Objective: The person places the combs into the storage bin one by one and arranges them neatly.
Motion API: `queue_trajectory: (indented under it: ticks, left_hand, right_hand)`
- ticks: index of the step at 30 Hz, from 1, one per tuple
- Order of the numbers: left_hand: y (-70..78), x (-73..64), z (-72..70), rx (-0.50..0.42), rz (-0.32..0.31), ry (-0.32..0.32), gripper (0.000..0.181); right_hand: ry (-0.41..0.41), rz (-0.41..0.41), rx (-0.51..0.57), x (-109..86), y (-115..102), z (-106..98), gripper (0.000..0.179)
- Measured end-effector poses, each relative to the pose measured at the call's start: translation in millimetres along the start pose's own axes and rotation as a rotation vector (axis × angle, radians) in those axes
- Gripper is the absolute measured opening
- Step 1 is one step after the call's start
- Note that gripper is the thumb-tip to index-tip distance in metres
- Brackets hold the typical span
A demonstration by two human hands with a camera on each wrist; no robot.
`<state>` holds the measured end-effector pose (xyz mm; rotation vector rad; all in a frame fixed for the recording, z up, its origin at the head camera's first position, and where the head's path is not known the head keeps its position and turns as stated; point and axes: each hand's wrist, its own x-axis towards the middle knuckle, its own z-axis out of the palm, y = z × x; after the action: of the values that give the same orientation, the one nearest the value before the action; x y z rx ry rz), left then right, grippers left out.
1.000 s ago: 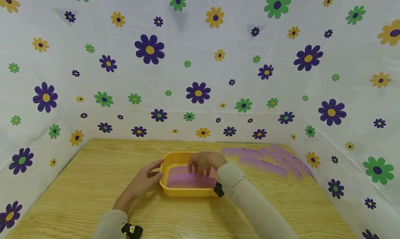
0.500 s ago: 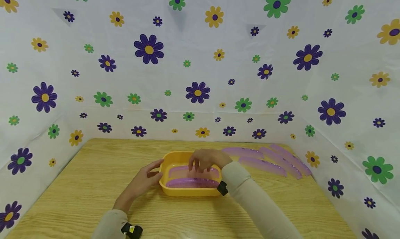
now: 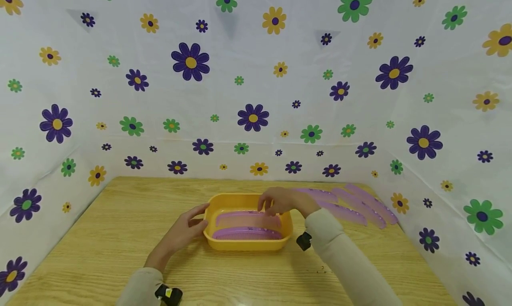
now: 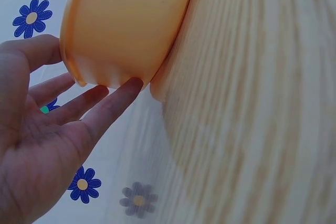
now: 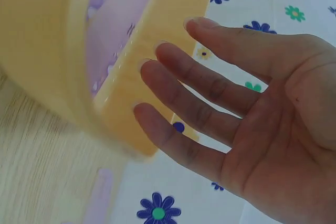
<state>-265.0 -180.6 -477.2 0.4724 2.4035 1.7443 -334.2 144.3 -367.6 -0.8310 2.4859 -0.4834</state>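
Flower-printed white sheeting (image 3: 280,92), lightly creased, stands behind and to both sides of the tub (image 3: 248,245), which sits on a table (image 3: 120,235) with streaky pale wood grain. Beige sleeves (image 3: 140,286) reach in from in front of the tub. To its right lie four combs (image 3: 359,207), translucent purple and gently curved, some overlapping — the right wrist hides the ends nearest the tub.

Smooth, yellow and round-cornered, the tub holds two more: the near comb (image 3: 248,232), its fine teeth toward the front wall, and the far comb (image 3: 236,217) behind it.

The left hand (image 3: 185,228) touches the tub's left end, fingers extended and spread; the right hand (image 3: 282,200) is over its right part — fingers apart, loosely bent.
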Motion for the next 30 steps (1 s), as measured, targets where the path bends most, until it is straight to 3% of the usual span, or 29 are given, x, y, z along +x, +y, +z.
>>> queue_trajectory:
  ticks: [11,17,24,30]
  left_hand:
    - [-2.9,-0.4,-0.5,-0.001,0.007,0.002,0.058]
    - [-2.4,-0.8,-0.3,-0.009,0.001,0.006,0.058]
    - [-3.4,0.6,0.1,0.004,0.023,0.004,0.059]
    - [-2.6,-0.1,-0.4,0.017,0.016,0.011,0.058]
  right_hand:
    - [0.113,-0.039,0.071,-30.7,47,-10,0.021]
    - [0.135,0.03,0.107,-52.4,72,-17,0.021]
    - [0.158,0.062,0.029,-75.7,104,-18,0.023]
    - [0.209,0.103,0.037,-89.3,123,-19,0.021]
